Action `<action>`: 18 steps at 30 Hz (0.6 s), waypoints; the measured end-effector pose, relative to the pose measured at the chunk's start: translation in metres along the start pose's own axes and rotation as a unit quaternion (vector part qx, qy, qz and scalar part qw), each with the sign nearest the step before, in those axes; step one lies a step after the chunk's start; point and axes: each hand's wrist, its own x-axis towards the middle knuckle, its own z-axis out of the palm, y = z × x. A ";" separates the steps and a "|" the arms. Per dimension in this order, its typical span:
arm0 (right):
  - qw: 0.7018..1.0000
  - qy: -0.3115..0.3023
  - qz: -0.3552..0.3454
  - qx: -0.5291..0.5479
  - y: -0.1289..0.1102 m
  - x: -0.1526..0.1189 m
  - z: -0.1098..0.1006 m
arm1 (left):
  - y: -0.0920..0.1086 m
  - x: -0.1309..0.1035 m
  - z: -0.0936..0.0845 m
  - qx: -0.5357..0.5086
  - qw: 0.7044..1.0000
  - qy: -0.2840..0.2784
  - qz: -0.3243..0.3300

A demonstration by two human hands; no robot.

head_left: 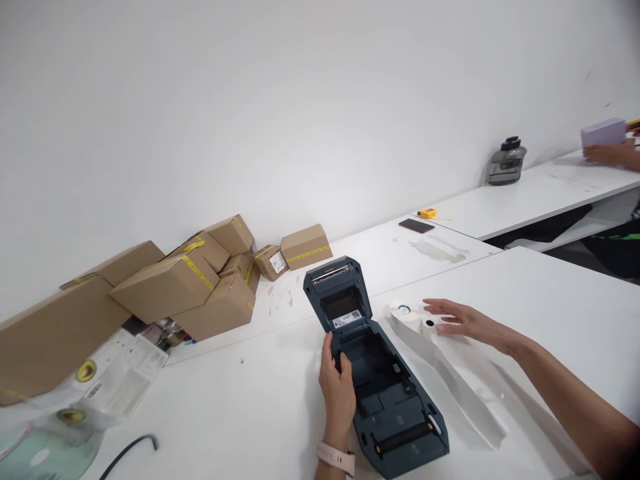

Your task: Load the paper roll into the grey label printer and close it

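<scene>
A dark label printer [385, 393] stands on the white table with its lid [335, 283] raised, so its hollow inside and a black roller show. My left hand [337, 387] grips the printer's left edge, thumb over the rim; a pink watch band circles that wrist. Right of the printer lies a large roll of white labels [400, 310], with a smaller white roll [429, 327] beside it. A long loose strip of label paper [465, 393] trails toward me. My right hand [463, 320] reaches around the smaller roll, fingers apart; whether it touches the roll is unclear.
Cardboard boxes [165, 287] are piled at the left against the wall, near plastic-wrapped papers [125, 377] and a black cable [130, 453]. Behind lie a phone [417, 226], a yellow tape measure [427, 213] and a grey jug [507, 163]. Another person's hand [613, 155] holds a lilac box [603, 133].
</scene>
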 end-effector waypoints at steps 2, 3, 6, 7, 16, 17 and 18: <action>0.999 -0.001 -0.010 -0.042 -0.012 0.007 0.000 | 0.000 0.000 0.000 0.013 1.000 -0.001 0.014; 0.998 -0.004 -0.016 -0.064 -0.019 0.013 0.001 | 0.000 0.001 0.000 0.020 1.000 -0.002 0.021; 0.995 -0.025 -0.022 -0.099 -0.035 0.034 0.007 | -0.002 0.002 -0.003 0.040 0.999 -0.004 0.036; 0.994 -0.034 -0.021 -0.102 -0.039 0.040 0.009 | -0.003 0.003 -0.004 0.044 0.998 -0.004 0.043; 0.991 -0.020 -0.020 -0.130 -0.059 0.055 0.030 | -0.016 0.006 -0.018 0.025 0.998 0.010 0.053; 0.992 -0.018 -0.022 -0.124 -0.061 0.052 0.030 | -0.016 0.006 -0.018 0.028 0.998 0.011 0.053; 0.993 -0.018 -0.025 -0.116 -0.065 0.049 0.028 | -0.016 0.006 -0.018 0.032 0.998 0.013 0.055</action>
